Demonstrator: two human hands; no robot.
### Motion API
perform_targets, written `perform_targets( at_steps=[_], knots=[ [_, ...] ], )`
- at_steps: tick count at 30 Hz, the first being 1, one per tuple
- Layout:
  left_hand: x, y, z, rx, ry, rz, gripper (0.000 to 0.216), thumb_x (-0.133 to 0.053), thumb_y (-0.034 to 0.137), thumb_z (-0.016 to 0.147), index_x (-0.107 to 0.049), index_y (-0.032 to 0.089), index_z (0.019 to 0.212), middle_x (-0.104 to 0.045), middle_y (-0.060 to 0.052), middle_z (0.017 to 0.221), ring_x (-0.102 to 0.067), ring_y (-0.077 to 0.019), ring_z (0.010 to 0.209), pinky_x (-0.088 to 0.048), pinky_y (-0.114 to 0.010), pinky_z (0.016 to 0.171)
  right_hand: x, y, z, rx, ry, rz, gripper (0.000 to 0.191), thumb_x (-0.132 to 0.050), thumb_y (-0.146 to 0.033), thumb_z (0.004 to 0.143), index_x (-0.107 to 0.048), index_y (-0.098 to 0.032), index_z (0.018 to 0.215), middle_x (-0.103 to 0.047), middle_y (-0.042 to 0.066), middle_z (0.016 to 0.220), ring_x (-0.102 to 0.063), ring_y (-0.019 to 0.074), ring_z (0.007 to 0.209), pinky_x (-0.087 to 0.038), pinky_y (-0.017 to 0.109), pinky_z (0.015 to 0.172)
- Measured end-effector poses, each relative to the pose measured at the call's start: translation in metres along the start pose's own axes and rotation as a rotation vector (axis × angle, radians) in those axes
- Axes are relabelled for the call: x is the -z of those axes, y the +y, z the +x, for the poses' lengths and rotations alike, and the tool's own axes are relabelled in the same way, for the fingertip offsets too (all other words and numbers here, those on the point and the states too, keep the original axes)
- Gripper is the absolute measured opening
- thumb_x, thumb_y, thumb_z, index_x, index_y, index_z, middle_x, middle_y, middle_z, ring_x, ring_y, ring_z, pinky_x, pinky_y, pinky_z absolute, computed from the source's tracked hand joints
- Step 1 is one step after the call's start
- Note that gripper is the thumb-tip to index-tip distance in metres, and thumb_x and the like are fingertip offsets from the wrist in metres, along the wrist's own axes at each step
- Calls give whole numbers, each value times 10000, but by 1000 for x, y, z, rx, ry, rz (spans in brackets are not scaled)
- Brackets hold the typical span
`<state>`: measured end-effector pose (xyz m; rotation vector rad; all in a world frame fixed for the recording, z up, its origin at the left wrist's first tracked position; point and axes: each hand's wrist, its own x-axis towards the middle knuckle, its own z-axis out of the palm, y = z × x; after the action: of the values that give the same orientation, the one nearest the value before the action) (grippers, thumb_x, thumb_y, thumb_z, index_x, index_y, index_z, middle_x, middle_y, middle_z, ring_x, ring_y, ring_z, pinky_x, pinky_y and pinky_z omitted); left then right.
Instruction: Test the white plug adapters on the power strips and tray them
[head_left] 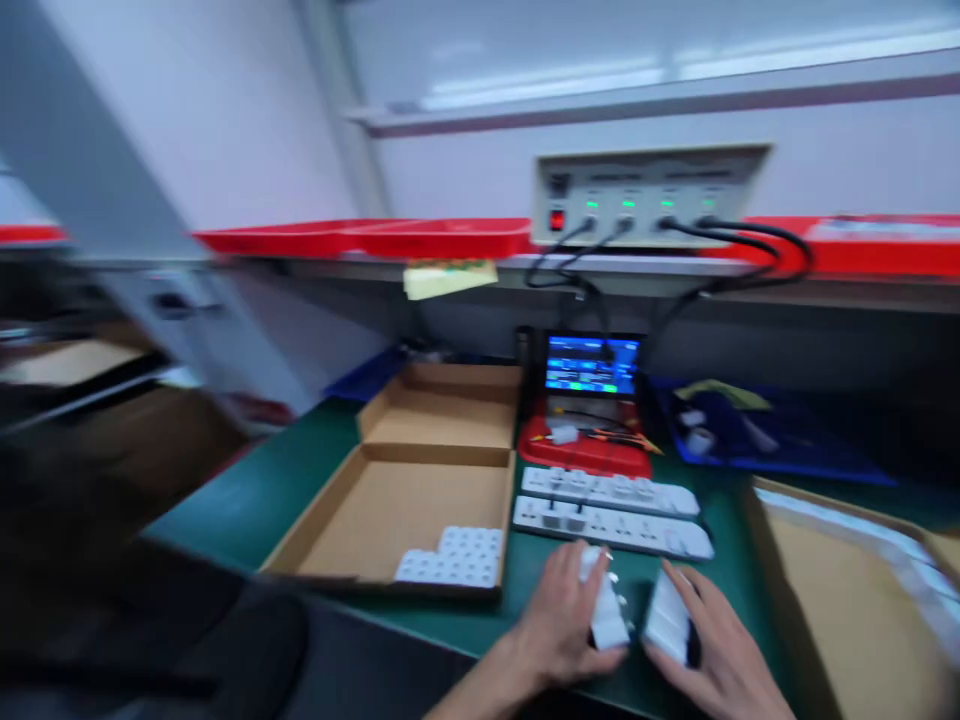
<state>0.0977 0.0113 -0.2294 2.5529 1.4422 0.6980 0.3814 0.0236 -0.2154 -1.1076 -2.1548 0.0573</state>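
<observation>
My left hand (562, 610) is closed around a row of small white blocks (606, 618) that look like plug-in chargers, with shiny points along their right side. My right hand (716, 640) grips a second white block group (667, 618), with a dark patch beside the palm. A small gap separates the two groups, just above the green table. Blur hides their finer detail. To the left, an open cardboard box (337, 520) holds several similar white blocks (457, 558) in tight rows. Two white power strips (611, 525) lie just beyond my hands, with plugs in them.
A lit screen (591, 365) stands behind a red tray (589, 450) with small tools. Another cardboard box (847, 600) is at the right, near a blue mat (795, 435). Overhead, a shelf carries red bins (442, 238) and a power unit (649, 195) with hanging black cables.
</observation>
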Motion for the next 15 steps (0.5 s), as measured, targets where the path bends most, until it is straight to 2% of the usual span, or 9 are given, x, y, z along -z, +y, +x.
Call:
perform_targets(
  at_steps=[2,4,6,8,9,11,13,15],
  knots=[
    [7,2,-7,-6,146,23,1117,-776,632,878,-262,144,1742,-433,-304,1663,-476,-498,1502,-472,-675,1197,20,-13,-11,-98,27,-5,882,-745,-506,949,-379,-282,1720,-537,183,1600,-607,421,1420,-590,566,1114],
    [0,3,-15,32,238,31,1045,-733,543,948,-192,169,1760,-402,-278,1690,-443,-462,1540,-467,-627,1217,21,-20,-17,-173,124,3,954,-746,-441,952,-271,-272,1762,-405,205,1699,-504,444,1516,-522,608,1190],
    [-17,4,-23,53,232,70,1000,-732,503,948,-232,174,1748,-459,-274,1646,-500,-456,1487,-504,-608,1170,11,-21,-25,-191,120,-10,952,-781,-412,907,-343,-263,1739,-414,232,1678,-518,476,1486,-526,648,1163],
    [-30,5,-26,51,141,118,956,-769,495,903,-354,176,1703,-549,-267,1561,-584,-460,1384,-541,-610,1105,2,-17,-28,-197,-41,-9,898,-835,-421,833,-510,-262,1655,-515,235,1582,-584,489,1401,-555,665,1110],
    [-28,6,-23,43,91,127,940,-787,502,877,-411,178,1676,-582,-261,1526,-610,-461,1343,-552,-614,1083,3,-13,-26,-205,-131,15,868,-850,-434,807,-571,-267,1612,-550,223,1543,-603,480,1376,-561,655,1104],
    [-4,7,-11,24,44,90,918,-786,527,871,-457,171,1651,-599,-253,1513,-614,-460,1345,-556,-620,1086,20,-6,-13,-239,-197,99,848,-842,-458,818,-583,-288,1607,-554,188,1545,-595,436,1403,-544,602,1151],
    [47,10,4,23,106,-6,892,-727,558,930,-423,164,1670,-575,-238,1549,-583,-439,1407,-550,-610,1123,55,3,5,-275,-105,174,865,-803,-478,875,-501,-310,1669,-506,154,1604,-554,388,1465,-508,535,1210],
    [108,11,17,103,261,-117,830,-659,579,996,-397,193,1683,-542,-191,1594,-573,-393,1434,-540,-594,1160,95,12,18,-290,-16,183,903,-814,-507,872,-472,-320,1686,-494,138,1617,-540,383,1479,-501,517,1220]
  ],
)
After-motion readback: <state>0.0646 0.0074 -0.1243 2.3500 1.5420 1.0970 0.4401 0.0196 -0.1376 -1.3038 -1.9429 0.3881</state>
